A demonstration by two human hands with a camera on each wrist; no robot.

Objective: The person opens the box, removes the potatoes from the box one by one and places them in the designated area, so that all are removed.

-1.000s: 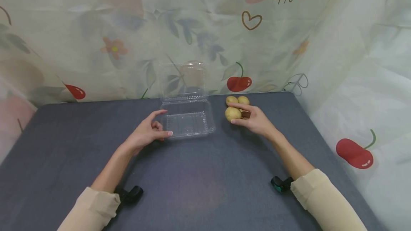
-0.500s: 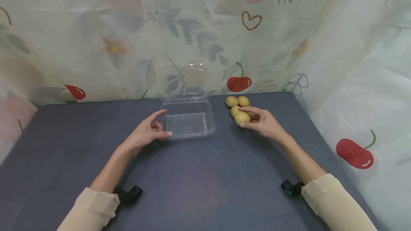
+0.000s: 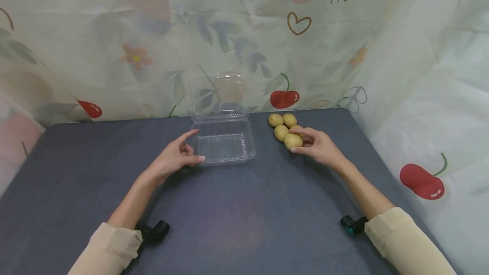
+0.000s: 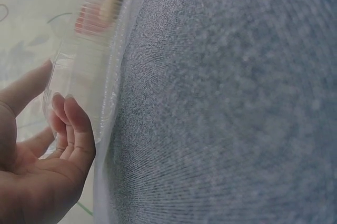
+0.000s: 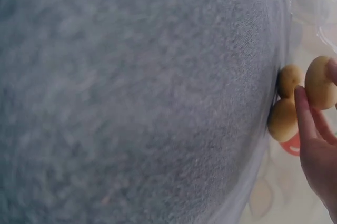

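Observation:
A clear plastic clamshell container (image 3: 250, 139) stands near the table's back edge, its lid (image 3: 219, 92) raised upright. My left hand (image 3: 173, 158) is at its left side, thumb and index finger spread along the rim, the other fingers loosely bent. The left wrist view shows these bent fingertips (image 4: 71, 105) beside the transparent wall (image 4: 79, 77). To the right, my right hand (image 3: 321, 147) holds a yellow potato (image 3: 293, 141) between thumb and fingers. Behind it lie several more potatoes (image 3: 276, 120), one partly hidden by the fingers. In the right wrist view the held potato (image 5: 320, 84) overlaps none of the lower ones.
A dark grey cloth-covered table (image 3: 229, 215) extends in front of both hands. Behind it hangs a printed curtain (image 3: 172, 33) with cherries and flowers, close to the raised lid. A white curtain (image 3: 439, 118) borders the right side.
My right hand has shifted right and slightly toward me with its potato, uncovering more of the potatoes behind. The left hand and the container have stayed in place.

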